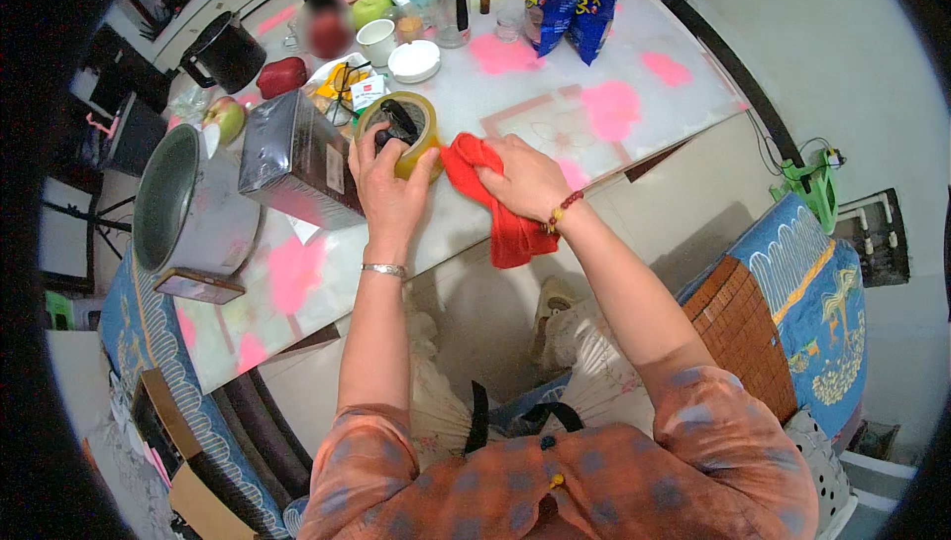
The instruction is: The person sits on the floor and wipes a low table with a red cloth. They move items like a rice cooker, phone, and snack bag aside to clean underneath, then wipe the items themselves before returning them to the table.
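Observation:
My left hand [390, 187] grips the near side of a roll of yellowish clear packing tape [429, 124], fingers over its rim and thumb on its right side. A small black object [400, 118] lies inside the ring; what it is I cannot tell. Bunched in my right hand [531, 176] is a red cloth [513, 239], its upper fold close to the tape and its tail hanging past the table's near edge. A box in shiny wrap [297, 157] stands just left of my left hand.
On the patterned table [535, 105] a large grey pot [223, 213] stands left, with a smartphone [199, 286] leaning on it. Behind are a black pitcher [229, 53], white cup [377, 42], white lid [414, 61], glass bottle [447, 5] and blue packets [551, 1].

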A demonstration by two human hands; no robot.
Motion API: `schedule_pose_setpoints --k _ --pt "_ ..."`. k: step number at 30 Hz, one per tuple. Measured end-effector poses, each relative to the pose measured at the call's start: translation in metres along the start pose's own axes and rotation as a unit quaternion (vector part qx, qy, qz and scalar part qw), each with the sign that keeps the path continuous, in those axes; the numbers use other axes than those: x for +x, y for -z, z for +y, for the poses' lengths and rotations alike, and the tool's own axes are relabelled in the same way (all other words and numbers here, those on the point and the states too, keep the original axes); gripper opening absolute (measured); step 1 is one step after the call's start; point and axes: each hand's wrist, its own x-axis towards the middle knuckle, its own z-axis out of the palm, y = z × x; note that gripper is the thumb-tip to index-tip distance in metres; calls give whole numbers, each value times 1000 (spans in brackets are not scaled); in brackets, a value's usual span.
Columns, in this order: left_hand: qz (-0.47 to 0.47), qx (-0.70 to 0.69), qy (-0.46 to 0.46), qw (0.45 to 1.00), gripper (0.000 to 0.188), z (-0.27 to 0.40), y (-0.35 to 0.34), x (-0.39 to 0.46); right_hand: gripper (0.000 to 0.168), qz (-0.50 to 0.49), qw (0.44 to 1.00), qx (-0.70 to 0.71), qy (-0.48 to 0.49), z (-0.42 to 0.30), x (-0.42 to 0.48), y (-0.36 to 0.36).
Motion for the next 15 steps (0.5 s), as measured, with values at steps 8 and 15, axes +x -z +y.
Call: schedule_pose_setpoints --k 8,15 --pt "13 32 15 999 28 7 -7 -6 52 293 955 23 33 -1 6 10" --pt "71 19 46 996 23 7 -31 4 63 169 964 -182 94 -11 10 -47"
